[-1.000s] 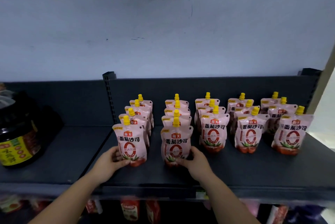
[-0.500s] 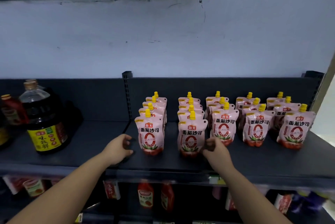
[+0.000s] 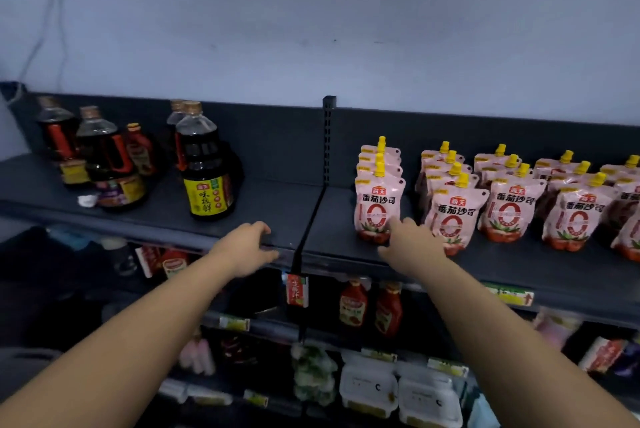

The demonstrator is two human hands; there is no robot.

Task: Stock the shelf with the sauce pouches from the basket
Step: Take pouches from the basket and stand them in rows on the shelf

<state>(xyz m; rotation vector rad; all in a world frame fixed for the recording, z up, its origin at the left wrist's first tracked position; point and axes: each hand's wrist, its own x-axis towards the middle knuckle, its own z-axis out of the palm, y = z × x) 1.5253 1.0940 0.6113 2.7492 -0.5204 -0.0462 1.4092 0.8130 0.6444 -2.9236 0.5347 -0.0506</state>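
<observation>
Pink sauce pouches with yellow caps stand upright in several rows on the dark shelf. The leftmost front pouch and the second row's front pouch are nearest me. My right hand hovers in front of these two pouches, fingers spread, holding nothing; whether it touches them I cannot tell. My left hand is at the shelf's front edge, left of the pouches, empty with fingers loosely curled. The basket is out of view.
Dark soy sauce bottles stand on the left half of the shelf, beyond a vertical divider post. Lower shelves hold red ketchup bottles and white boxes. A price tag hangs from the shelf edge.
The view has swung left and both hands have let go of the front pouches and drawn back. The left hand has moved away to the shelf edge.
</observation>
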